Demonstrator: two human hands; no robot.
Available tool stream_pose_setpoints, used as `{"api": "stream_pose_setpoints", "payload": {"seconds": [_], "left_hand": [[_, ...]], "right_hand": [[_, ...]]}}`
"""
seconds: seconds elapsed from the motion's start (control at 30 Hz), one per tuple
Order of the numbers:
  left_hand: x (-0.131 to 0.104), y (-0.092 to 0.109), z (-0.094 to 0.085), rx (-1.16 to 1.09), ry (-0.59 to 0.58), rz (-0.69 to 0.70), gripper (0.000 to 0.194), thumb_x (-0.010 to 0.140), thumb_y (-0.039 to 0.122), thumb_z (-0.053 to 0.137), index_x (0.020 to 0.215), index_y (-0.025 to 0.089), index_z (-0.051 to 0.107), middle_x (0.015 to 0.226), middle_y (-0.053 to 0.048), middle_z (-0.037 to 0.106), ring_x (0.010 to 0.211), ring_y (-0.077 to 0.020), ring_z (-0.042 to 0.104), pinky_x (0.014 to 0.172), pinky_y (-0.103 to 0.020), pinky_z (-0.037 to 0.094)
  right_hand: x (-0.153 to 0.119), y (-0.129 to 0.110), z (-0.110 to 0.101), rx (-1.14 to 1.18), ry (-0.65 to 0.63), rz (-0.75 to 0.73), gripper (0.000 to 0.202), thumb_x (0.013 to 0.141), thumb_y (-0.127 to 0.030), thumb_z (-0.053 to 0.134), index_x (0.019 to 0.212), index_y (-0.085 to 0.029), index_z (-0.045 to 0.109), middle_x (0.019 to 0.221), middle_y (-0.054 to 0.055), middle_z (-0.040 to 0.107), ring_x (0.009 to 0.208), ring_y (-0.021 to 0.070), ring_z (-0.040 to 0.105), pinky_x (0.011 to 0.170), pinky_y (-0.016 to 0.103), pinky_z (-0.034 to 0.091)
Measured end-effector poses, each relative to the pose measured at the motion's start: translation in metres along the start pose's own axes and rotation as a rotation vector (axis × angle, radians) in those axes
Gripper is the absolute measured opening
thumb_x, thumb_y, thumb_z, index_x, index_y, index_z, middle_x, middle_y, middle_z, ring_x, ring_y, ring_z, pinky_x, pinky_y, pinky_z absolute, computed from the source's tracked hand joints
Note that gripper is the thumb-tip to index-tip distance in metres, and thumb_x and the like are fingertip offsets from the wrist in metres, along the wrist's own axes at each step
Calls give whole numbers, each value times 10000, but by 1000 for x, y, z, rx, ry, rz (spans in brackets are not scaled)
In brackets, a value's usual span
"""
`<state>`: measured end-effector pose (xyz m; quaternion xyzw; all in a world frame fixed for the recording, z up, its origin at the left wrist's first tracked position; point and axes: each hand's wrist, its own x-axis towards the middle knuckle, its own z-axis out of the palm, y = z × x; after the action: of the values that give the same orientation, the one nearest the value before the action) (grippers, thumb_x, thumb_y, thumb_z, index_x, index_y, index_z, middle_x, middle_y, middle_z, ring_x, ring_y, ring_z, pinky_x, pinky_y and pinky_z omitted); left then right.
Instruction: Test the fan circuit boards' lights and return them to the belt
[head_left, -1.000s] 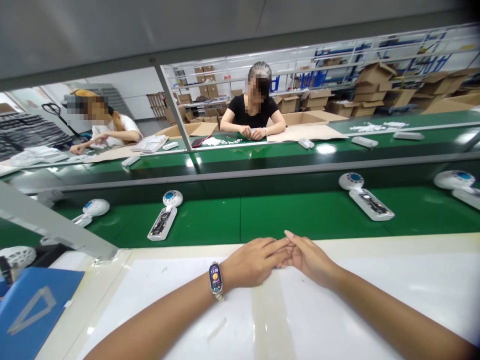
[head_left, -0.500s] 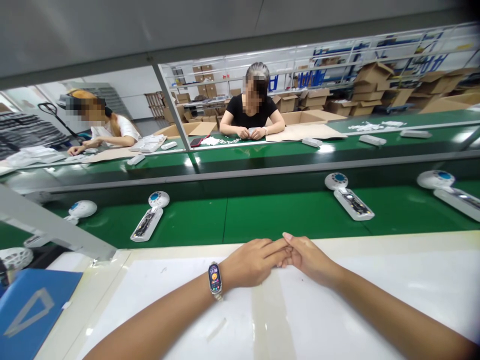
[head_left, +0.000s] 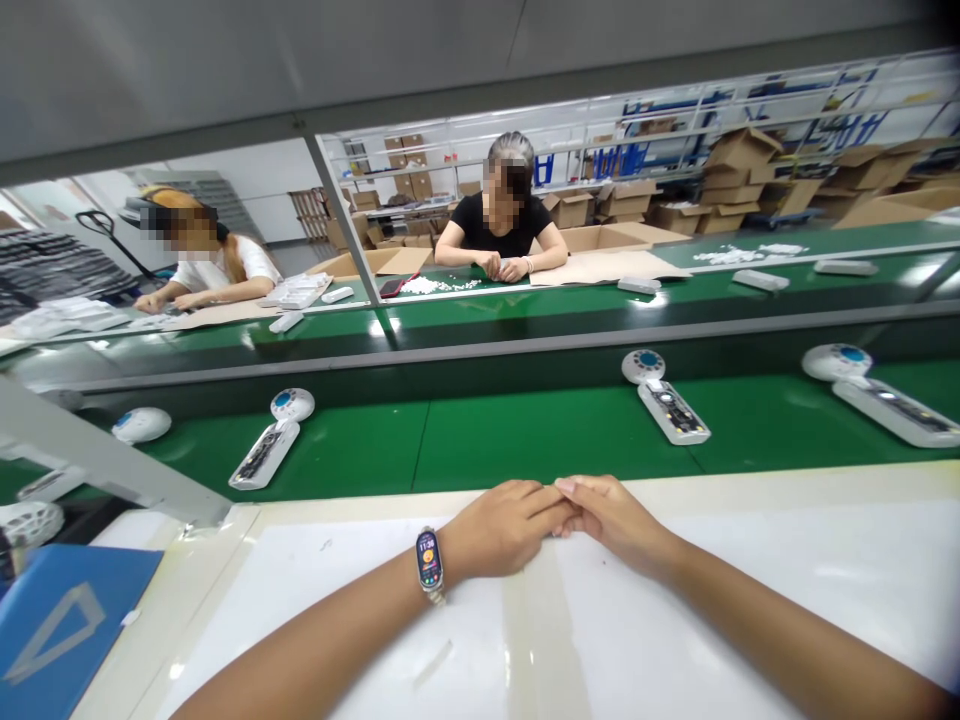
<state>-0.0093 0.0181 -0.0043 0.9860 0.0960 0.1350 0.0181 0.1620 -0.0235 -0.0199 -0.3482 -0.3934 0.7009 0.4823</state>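
My left hand (head_left: 501, 528), with a smart band (head_left: 429, 560) on its wrist, rests palm down over the white sheet on the worktop. Its fingers stretch to the right, slightly apart. My right hand (head_left: 609, 515) is closed around those fingertips, thumb on top; the ends of the fingers are partly hidden. I see no object in either hand. Beyond them, on the green conveyor belt (head_left: 480, 450), lie white devices with round blue-centred heads and open bodies showing circuitry: one device (head_left: 675, 412) ahead to the right, another device (head_left: 264, 452) to the left.
A slanted metal post (head_left: 150, 470) stands at left, beside a blue folder-like piece (head_left: 75, 620) with tape on it. A further device (head_left: 892, 405) lies far right. Across the belt, two people (head_left: 506, 220) work at a second green line (head_left: 480, 300) with white parts. Cardboard boxes (head_left: 735, 180) fill the background.
The devices on the near belt have shifted left, while white parts on the far line have moved right. My hands stay joined, with the right thumb slightly further left and lower.
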Motion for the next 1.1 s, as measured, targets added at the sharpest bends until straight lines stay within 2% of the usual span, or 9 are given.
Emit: {"api": "stream_pose_setpoints", "payload": {"seconds": [0.43, 0.67, 0.83, 0.97, 1.1], "left_hand": [[-2, -1, 2, 33, 2, 16, 459, 759, 62, 374, 1214, 126, 372, 1218, -94, 495, 989, -209, 489, 818, -340, 442], [-1, 0, 1, 11, 16, 12, 481, 772, 51, 350, 1248, 119, 325, 1205, -110, 506, 1024, -196, 494, 826, -336, 449], [1, 1, 1, 22, 70, 15, 486, 810, 55, 319, 1290, 96, 253, 1286, -139, 432, 1100, -206, 450, 850, -343, 443], [1, -1, 3, 18, 94, 13, 395, 837, 104, 349, 1231, 100, 327, 1320, -150, 390, 1077, -205, 464, 822, -342, 453], [0, -2, 4, 9, 54, -5, 317, 832, 107, 356, 1143, 142, 410, 1338, -127, 375, 1034, -191, 491, 791, -332, 456]], "right_hand": [[0, 6, -6, -318, 56, -113, 347, 803, -426, 523, 695, -113, 626, 597, 43, 604, 541, 128, 555, 548, 266, 450], [-2, 4, -5, -258, 40, -111, 320, 808, -405, 531, 700, -118, 625, 603, 35, 593, 557, 130, 559, 561, 268, 455], [-3, 2, 0, -162, -43, -111, 456, 830, -490, 444, 642, -109, 610, 557, 54, 590, 566, 153, 564, 589, 305, 459], [-6, -2, 6, -410, -40, -134, 536, 822, -542, 404, 599, -106, 619, 585, 86, 614, 577, 167, 575, 606, 311, 457], [-8, -5, 11, -588, -4, -155, 584, 825, -576, 347, 555, -125, 601, 581, 87, 614, 576, 169, 581, 604, 296, 459]]}}
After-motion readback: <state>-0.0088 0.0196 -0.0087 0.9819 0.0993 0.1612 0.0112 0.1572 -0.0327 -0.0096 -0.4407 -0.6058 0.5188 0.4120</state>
